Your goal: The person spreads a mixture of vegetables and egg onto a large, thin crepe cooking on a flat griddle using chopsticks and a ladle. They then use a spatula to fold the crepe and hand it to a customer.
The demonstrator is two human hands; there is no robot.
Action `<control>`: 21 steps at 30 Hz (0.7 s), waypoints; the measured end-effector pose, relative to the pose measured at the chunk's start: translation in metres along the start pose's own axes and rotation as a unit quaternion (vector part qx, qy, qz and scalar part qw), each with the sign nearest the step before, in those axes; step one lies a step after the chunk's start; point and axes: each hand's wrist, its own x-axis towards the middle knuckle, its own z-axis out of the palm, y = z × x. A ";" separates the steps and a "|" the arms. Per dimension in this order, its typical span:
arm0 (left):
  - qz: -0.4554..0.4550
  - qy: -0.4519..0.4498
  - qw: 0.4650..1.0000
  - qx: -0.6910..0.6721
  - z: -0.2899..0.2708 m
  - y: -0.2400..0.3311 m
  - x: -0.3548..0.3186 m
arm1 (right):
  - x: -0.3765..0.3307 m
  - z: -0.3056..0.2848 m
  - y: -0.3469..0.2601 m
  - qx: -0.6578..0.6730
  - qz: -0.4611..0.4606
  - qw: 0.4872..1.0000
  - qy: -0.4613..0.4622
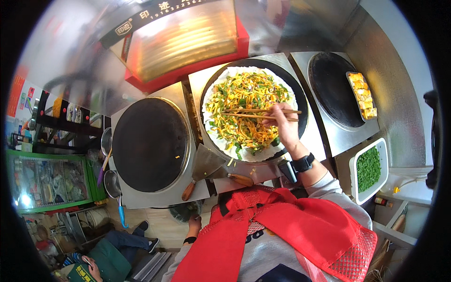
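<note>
Chopsticks (260,113) are pinched in the right hand (283,123), fingers closed round their rear ends, tips lying level over the filling and pointing to the person's left. The hand hovers over the right part of the crepe (249,155), a thin white round spread on the middle griddle (303,101).

Progress, as judged: the batter is already spread and set to a full disc, and shredded filling (244,105) of orange, yellow and green strips covers most of it; only the outer white margin shows bare. The filling looks loosely heaped rather than evenly levelled, so spreading appears to be in hand. Folding and lifting off are not yet done (the crepe lies flat and unfolded).

Left hand (194,225) hangs low beside the body, below the bench edge; whether it is closed or spread cannot be told.

Adjacent items: a wide scraper (203,167) with wooden handle rests between the middle griddle and the bare left griddle (150,143). A white tray of chopped greens (369,168) stands at the right, and a tray of yellow pieces (361,94) sits on the right griddle (331,89).
</note>
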 end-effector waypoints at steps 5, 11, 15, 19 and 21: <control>-0.073 -0.062 0.995 0.033 0.001 0.001 0.000 | 0.021 0.000 0.009 0.055 -0.073 0.994 -0.068; -0.049 -0.025 0.998 0.014 -0.006 0.023 0.000 | 0.045 -0.025 0.008 0.061 -0.095 0.992 0.062; -0.073 -0.043 0.996 -0.016 -0.011 0.035 -0.004 | 0.055 -0.035 0.009 0.081 -0.104 0.988 0.074; -0.041 -0.043 0.997 0.043 -0.011 0.025 0.008 | 0.054 -0.046 0.011 0.096 -0.099 0.986 0.096; 0.000 -0.054 0.996 0.073 -0.009 0.016 0.016 | 0.045 -0.059 0.009 0.111 -0.117 0.983 0.092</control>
